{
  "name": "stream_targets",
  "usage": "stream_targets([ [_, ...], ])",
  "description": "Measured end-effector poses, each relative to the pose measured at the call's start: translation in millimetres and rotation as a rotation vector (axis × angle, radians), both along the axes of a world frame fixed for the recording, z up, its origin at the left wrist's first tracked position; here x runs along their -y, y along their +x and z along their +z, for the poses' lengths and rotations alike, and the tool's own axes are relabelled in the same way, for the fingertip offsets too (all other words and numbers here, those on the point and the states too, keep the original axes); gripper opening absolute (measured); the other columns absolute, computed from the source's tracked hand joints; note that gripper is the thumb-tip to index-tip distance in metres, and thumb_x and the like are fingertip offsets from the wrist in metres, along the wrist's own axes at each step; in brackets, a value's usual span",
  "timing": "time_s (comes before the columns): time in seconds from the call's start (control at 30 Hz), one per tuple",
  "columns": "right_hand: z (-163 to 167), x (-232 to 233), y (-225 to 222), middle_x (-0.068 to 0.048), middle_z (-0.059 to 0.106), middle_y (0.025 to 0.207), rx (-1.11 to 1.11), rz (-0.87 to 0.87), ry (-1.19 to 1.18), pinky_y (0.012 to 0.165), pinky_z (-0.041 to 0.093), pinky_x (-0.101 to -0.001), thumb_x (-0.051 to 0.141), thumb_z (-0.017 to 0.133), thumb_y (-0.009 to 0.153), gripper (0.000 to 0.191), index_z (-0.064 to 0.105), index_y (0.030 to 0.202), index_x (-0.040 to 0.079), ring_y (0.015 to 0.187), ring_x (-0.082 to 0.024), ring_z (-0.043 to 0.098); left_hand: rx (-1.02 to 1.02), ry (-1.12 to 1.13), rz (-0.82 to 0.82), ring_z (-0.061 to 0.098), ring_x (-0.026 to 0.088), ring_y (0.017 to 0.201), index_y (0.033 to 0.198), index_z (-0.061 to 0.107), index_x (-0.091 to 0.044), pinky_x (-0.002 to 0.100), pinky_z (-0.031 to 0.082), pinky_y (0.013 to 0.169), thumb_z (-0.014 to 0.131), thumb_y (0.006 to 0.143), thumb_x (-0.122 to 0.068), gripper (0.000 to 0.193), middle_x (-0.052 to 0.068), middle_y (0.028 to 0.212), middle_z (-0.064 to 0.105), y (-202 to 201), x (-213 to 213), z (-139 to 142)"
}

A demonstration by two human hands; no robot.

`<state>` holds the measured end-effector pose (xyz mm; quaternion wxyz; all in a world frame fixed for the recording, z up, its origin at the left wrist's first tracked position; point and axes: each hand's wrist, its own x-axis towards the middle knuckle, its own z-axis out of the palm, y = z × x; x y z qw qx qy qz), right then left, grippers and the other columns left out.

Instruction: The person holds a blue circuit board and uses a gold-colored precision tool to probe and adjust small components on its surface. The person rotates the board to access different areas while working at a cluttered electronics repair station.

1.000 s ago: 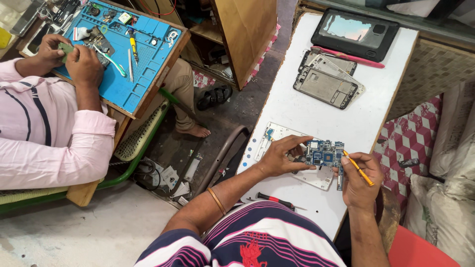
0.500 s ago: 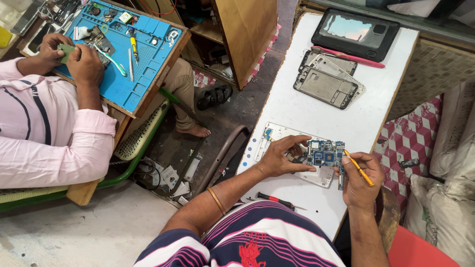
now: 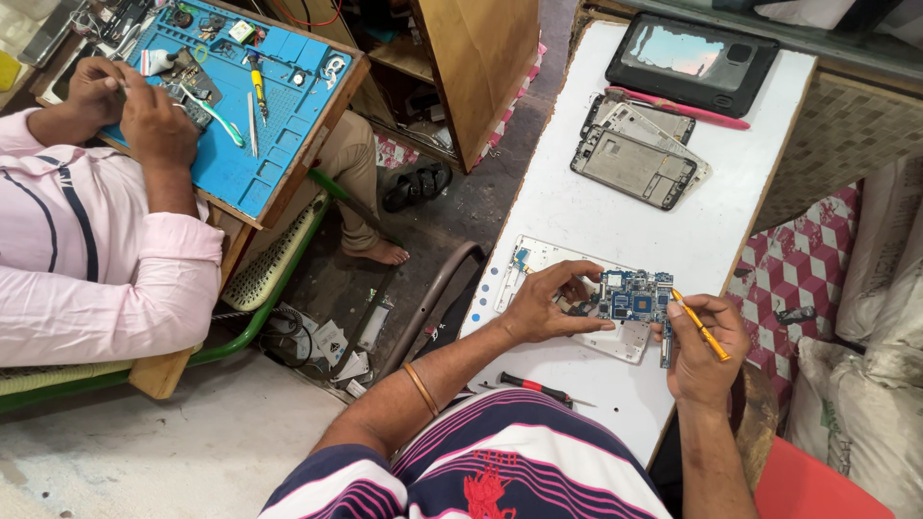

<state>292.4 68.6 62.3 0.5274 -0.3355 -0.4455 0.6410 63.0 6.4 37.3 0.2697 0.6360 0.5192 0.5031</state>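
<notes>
Head view: left hand [image 3: 550,306] steadies circuit board [image 3: 636,297]; right hand [image 3: 707,348] seemingly pinches yellow tool [image 3: 701,328].

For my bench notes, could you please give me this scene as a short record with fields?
Surface: white table
Left hand: steadies a blue circuit board that lies over a white phone housing
Right hand: holds a thin yellow tool, its tip at the board's right edge
Near edge: red-handled screwdriver
Far end: dark tablet, pink stylus, two bare phone frames
Nearby: another person's hands at a blue work mat
</notes>
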Motion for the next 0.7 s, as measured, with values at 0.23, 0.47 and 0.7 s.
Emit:
stream_targets([
  [0.23,1.7,1.0,-0.3,-0.011,0.07,0.093,-0.004,0.013,0.013,0.065,0.059,-0.0258,-0.003,0.068,0.101,0.013,0.06,0.112,-0.001,0.073,-0.014,0.069,-0.016,-0.006,0.011,0.072,0.013,0.094,0.139,0.057,-0.012,0.028,0.062,0.077,0.091,0.076,-0.043,0.078,0.006,0.112,0.07,1.0,0.3,3.1],
  [0.47,1.1,0.5,-1.1,-0.011,0.07,0.093,0.0,0.009,0.007,0.065,0.06,-0.0261,-0.003,0.069,0.1,0.013,0.061,0.111,-0.001,0.072,-0.013,0.069,0.0,-0.016,0.018,0.072,0.013,0.093,0.14,0.056,-0.012,0.028,0.062,0.077,0.091,0.075,-0.043,0.08,0.006,0.112,0.07,0.9,-0.4,-1.2],
  [0.7,-0.7,0.3,-0.6,-0.012,0.071,0.094,-0.003,0.006,-0.008,0.064,0.059,-0.0254,-0.002,0.069,0.1,0.014,0.061,0.111,-0.001,0.072,-0.013,0.069,-0.03,-0.021,0.017,0.072,0.013,0.091,0.141,0.056,-0.013,0.028,0.062,0.077,0.091,0.076,-0.044,0.08,0.005,0.108,0.071,1.9,-1.9,-4.3],
])
